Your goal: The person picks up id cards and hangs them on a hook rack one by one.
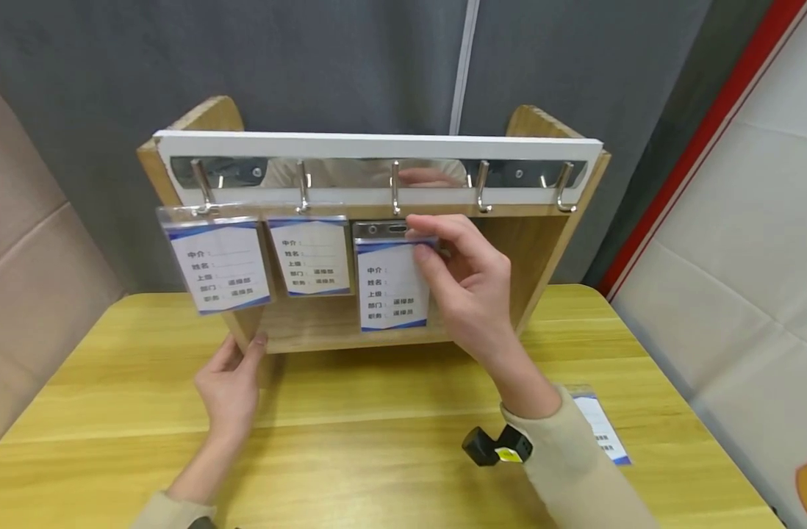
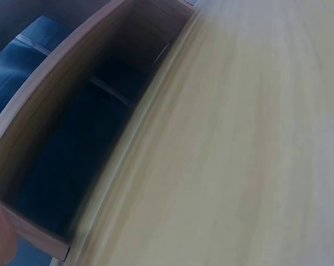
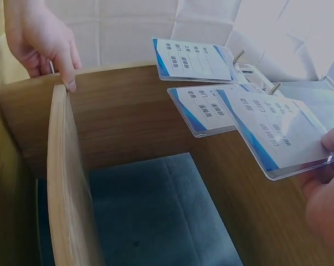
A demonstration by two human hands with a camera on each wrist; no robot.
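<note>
My right hand (image 1: 472,283) pinches the top right corner of a clear-sleeved badge (image 1: 393,283), thumb in front. The badge's slotted top edge is just below the middle hook (image 1: 395,187) of the rack; in the right wrist view the same badge (image 3: 277,133) slants out from the fingers. Two more badges, one at far left (image 1: 220,264) and one beside it (image 1: 311,257), hang from the first two hooks. My left hand (image 1: 230,386) holds the lower left corner of the wooden shelf (image 1: 324,334), thumb on its front edge.
Two bare hooks (image 1: 484,187) are on the right of the white rail (image 1: 377,143). Another badge (image 1: 602,430) lies on the wooden table (image 1: 377,455), partly behind the right sleeve. A grey curtain (image 1: 350,66) hangs behind the shelf.
</note>
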